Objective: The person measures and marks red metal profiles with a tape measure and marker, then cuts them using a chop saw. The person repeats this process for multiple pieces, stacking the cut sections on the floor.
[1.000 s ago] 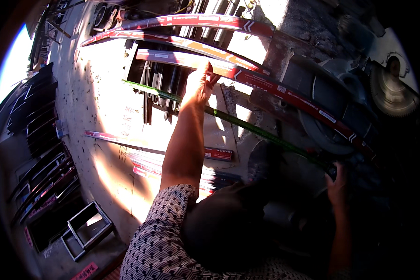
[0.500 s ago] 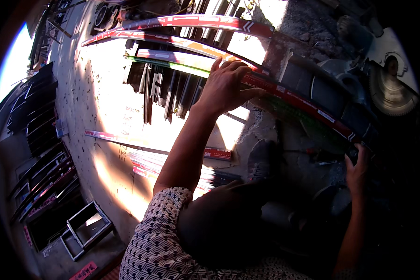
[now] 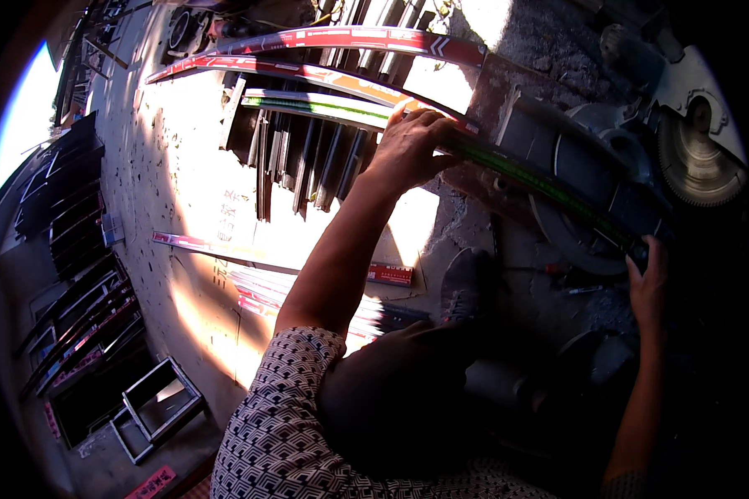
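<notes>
A long, slim profile bar (image 3: 542,176) with a green strip along it spans from the sunlit middle to the dark right side. My left hand (image 3: 409,148) is closed round its middle part, fingers over the top and thumb on the near side. Farther right, my right hand (image 3: 649,279) grips the bar's end; shadow hides some of its fingers. Just beyond my left hand lie two long red-and-white filmed bars, an outer one (image 3: 349,37) and an inner one (image 3: 308,73). The bar in my hands passes over the grey base of a saw (image 3: 549,141).
The toothed round blade (image 3: 697,170) of the saw stands at the right. Several dark bars (image 3: 308,158) lie beyond my left forearm. Red-wrapped pieces (image 3: 389,274) rest on the floor nearer me. Small frames (image 3: 160,403) and stacked dark profiles (image 3: 79,324) are at the left.
The bar has turned in my hands: its red face has gone from view and the green strip now shows. Both hands have shifted slightly, the right one up along the bar's end.
</notes>
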The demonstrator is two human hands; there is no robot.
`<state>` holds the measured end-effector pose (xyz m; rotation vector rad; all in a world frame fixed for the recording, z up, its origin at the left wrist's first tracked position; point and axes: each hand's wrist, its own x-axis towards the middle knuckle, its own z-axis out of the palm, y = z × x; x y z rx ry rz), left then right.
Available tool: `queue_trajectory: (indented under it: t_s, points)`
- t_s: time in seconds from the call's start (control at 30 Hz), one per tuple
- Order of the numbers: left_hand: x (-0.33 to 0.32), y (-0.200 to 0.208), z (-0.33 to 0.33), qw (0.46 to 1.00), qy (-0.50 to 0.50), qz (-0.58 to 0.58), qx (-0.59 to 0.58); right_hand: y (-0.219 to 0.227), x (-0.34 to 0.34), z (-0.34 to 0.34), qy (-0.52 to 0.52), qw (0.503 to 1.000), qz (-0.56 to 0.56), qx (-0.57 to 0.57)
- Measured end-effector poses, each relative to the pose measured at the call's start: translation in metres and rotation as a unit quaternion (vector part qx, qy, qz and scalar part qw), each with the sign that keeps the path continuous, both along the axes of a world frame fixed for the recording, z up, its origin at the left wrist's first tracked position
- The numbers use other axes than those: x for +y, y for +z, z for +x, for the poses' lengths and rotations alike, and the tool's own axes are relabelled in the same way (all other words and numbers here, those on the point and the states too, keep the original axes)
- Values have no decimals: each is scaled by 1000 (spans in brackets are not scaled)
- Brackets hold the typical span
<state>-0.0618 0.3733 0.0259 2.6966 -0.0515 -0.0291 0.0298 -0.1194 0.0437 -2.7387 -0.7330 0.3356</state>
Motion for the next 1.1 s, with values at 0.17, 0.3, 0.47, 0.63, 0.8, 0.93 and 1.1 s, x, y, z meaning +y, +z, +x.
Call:
queue_trajectory:
  t_s: [0.17,0.3,0.47,0.63,0.8,0.93,1.1]
  points:
    - [-3,2,10,1000,-10,28,0,3,0,0,-4,1000,-3,-21]
    - [1,-7,8,1000,-12,-8,-1,13,12,6,12,999,24,-41]
    - [-4,-12,10,998,-37,58,-17,7,7,11,21,996,70,-51]
    - [-11,-6,13,1000,-12,23,17,5,1,11,15,997,67,-45]
    - [-11,-5,13,998,-15,52,37,3,-2,12,15,998,56,-26]
    - [-17,-4,11,992,-5,112,52,2,-4,12,26,997,68,-40]
    - [-12,2,10,984,-32,166,58,-7,-8,12,15,999,46,-13]
